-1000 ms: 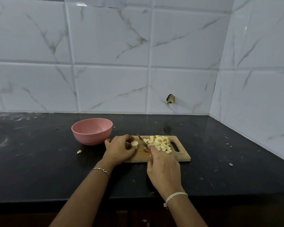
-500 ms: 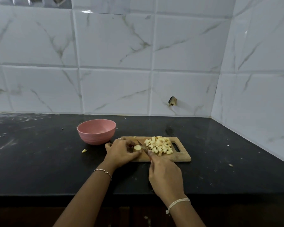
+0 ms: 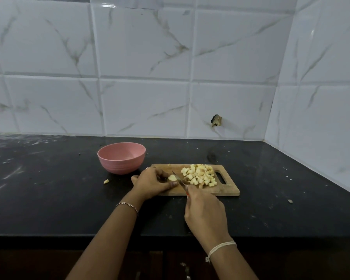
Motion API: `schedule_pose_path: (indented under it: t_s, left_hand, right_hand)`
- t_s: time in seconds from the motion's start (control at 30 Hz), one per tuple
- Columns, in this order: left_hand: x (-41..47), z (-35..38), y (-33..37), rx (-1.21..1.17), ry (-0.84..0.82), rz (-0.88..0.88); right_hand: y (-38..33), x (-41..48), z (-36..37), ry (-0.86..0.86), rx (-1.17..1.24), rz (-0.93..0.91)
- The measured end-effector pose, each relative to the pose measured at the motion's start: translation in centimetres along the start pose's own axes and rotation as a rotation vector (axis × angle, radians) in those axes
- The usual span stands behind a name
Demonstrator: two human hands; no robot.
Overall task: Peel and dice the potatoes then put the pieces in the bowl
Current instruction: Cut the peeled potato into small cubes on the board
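As the left hand [image 3: 153,182] curls its fingers and thumb around a small potato piece [image 3: 171,177] on the wooden cutting board [image 3: 226,191], the right hand [image 3: 205,213] grips a knife [image 3: 179,180] by its handle, the blade angled down against the piece's right side. A pile of diced potato [image 3: 199,175] lies just right of the blade, on the board. The pink bowl [image 3: 121,158] stands near the board's left end. Since half a second ago, both hands have kept their holds and the pile and bowl have not moved.
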State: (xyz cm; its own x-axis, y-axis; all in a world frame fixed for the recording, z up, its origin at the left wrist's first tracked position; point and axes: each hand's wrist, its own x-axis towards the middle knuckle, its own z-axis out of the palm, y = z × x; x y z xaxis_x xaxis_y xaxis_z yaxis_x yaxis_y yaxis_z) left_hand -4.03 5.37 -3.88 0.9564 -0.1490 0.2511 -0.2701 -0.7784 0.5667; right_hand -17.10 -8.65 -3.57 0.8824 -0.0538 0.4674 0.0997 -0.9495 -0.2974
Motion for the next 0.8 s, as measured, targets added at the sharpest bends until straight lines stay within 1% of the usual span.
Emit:
schedule_pose_path:
  t_s: [0.17, 0.27, 0.4, 0.8]
  left_hand:
    - [0.0, -0.4, -0.2, -0.075, -0.092, -0.009]
    - [0.1, -0.6, -0.3, -0.076, -0.114, 0.001]
    - [-0.2, -0.6, -0.1, -0.077, -0.091, -0.008]
    - [-0.4, -0.3, -0.3, -0.083, -0.05, -0.035]
  right_hand:
    - [-0.1, 1.0, -0.5, -0.044, -0.021, -0.032]
    - [-0.4, 1.6, -0.5, -0.061, -0.048, -0.049]
    - [-1.1, 2.2, -0.3, -0.092, -0.099, -0.068]
    - [-0.9, -0.3, -1.7, -0.111, -0.091, -0.052]
